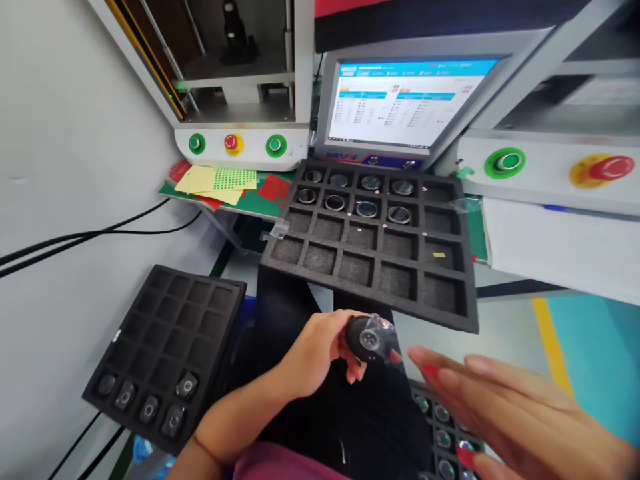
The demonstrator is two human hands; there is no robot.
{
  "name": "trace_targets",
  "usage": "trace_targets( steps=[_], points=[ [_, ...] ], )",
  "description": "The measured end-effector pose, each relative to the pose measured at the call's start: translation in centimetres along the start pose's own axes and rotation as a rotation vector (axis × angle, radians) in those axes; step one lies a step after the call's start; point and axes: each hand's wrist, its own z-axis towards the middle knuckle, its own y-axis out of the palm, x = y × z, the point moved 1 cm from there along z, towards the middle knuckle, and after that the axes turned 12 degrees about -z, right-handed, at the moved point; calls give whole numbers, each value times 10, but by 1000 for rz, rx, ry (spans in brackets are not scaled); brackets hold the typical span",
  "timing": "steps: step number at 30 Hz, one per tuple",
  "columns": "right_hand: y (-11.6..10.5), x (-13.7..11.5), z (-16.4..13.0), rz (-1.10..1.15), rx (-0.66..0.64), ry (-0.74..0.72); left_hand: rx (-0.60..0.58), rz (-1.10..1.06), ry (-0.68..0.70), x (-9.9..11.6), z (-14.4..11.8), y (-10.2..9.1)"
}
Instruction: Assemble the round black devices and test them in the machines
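Note:
My left hand [320, 347] is closed around a round black smartwatch case [357, 337], above my lap. The case shows its back, with a round sensor window. A clear, shiny film [385, 337] covers part of this back and sticks out on the right. To the right of the film, apart from it, my right hand [505, 407] has its fingers stretched out, with red patches at the fingertips and nothing visible in it. In front of my hands, a black foam tray [445, 293] holds several round watch pieces [367, 209] in its two back rows.
At left, a second foam tray [175, 340] carries several wrapped watch pieces [149, 409] at its near end. Another tray of round pieces [443, 439] is partly under my right hand. Behind stand a monitor [410, 100] and machines with red stop buttons [231, 142]. Cables [100, 233] run at left.

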Motion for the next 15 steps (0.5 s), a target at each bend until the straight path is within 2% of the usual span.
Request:
trace_targets(
  steps=[2, 4, 6, 8, 10, 12, 13, 15],
  points=[
    [-6, 2, 1, 19, -57, -148, -120, 44, -158, 4, 2, -3],
    [-8, 5, 4, -3, -73, -196, -203, 89, -305, 7, 4, -5],
    [-6, 5, 3, -45, -48, -291, -228, 132, -383, 9, 6, -5],
    [-4, 4, -1, -83, -2, -340, -226, 167, -394, 10, 7, -4],
    [-3, 3, -4, -133, 5, -266, -226, 194, -375, 11, 6, -1],
    [-7, 2, -2, -161, -27, -98, -225, 213, -346, 12, 4, 2],
    [-11, 1, 1, -149, -88, -30, -222, 221, -332, 13, 2, 3],
    [-17, -2, 13, -67, -258, 3, -213, 236, -303, 15, -1, 6]
  ],
)
